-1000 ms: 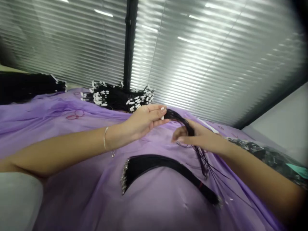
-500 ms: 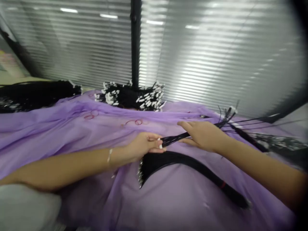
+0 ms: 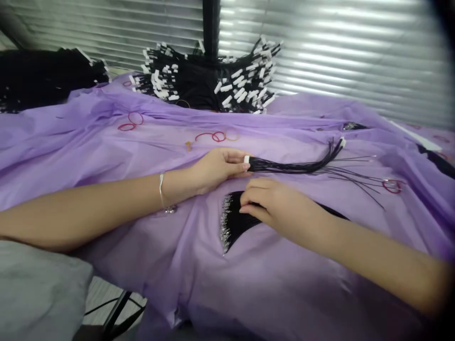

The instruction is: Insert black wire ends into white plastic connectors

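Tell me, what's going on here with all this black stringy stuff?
A person's left hand pinches the white end of a loose black bundle. The right hand is curled over a fanned black bundle with silvery tips; whether it grips anything is unclear. A white-tipped heap lies farther back on the purple cloth.

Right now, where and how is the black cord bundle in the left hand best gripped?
Probably pinched at its white end tab, coming from the left, as the left hand does: the black cords lie gathered there, while toward the right they split and splay.
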The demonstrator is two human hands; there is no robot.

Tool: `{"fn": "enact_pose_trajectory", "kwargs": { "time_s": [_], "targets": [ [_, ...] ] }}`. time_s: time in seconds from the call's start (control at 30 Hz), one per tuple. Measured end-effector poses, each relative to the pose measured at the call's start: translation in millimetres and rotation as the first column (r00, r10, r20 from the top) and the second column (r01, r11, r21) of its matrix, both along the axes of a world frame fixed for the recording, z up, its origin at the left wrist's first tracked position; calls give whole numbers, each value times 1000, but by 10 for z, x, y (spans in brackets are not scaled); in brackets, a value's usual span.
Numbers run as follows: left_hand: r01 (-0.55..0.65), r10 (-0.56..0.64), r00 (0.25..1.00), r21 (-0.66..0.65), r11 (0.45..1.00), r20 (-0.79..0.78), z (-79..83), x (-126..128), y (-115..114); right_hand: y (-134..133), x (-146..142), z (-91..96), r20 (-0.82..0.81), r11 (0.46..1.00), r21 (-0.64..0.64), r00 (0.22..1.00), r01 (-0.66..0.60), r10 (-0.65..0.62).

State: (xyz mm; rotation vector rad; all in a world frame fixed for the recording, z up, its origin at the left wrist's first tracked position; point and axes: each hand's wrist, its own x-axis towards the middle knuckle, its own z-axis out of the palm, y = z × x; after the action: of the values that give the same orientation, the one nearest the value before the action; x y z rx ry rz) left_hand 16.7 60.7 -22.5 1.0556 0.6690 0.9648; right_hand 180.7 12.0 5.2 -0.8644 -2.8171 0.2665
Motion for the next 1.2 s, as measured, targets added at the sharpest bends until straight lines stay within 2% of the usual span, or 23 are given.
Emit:
{"fn": "enact_pose_trajectory", "kwargs": {
  "time_s": [0.1,0.2,0.27,0.33,0.47,0.57,0.67,0.7,0.77,0.83,0.9,0.97,1.07,1.2],
  "targets": [
    [-53,67,993,-136,989,99,81,0,-96,-28,77,33,-94,994,-70,991,85,-91],
    [-150,176,983,-305,940,58,197,-35,-292,-141,120,104,-199,964,-138,947,228,-253],
    [-156,165,986,-318,935,-1,253,-83,-443,-225,120,98,-253,942,-203,915,266,-313],
    [-110,106,994,-267,957,-30,278,-135,-566,-287,113,49,-316,955,-193,907,227,-279],
    [-41,28,998,-225,973,-62,231,-184,-664,-343,124,-52,-403,985,-58,899,164,-173],
    [-11,-13,994,-220,976,-108,176,-171,-651,-369,153,-59,-347,985,101,932,143,-100],
    [1,-28,992,-217,976,-120,165,-155,-632,-402,169,-21,-209,934,353,978,55,21],
    [3,-29,992,-218,976,-119,168,-154,-630,-411,168,-6,-195,921,387,980,38,41],
    [8,-37,991,-212,977,-133,174,-159,-629,-416,158,15,-234,942,327,972,79,0],
    [8,-39,987,-194,981,-156,172,-168,-631,-398,145,23,-312,968,156,940,197,-141],
    [12,-43,985,-178,984,-170,163,-177,-630,-359,137,24,-349,946,-8,886,323,-305],
    [24,-51,985,-167,986,-162,151,-184,-625,-313,133,25,-350,913,-118,844,391,-407],
    [40,-62,988,-157,987,-140,133,-190,-617,-263,130,28,-323,888,-191,827,419,-460],
    [29,-52,987,-148,989,-153,114,-193,-620,-243,124,28,-303,880,-207,827,428,-474]
  ]
}}
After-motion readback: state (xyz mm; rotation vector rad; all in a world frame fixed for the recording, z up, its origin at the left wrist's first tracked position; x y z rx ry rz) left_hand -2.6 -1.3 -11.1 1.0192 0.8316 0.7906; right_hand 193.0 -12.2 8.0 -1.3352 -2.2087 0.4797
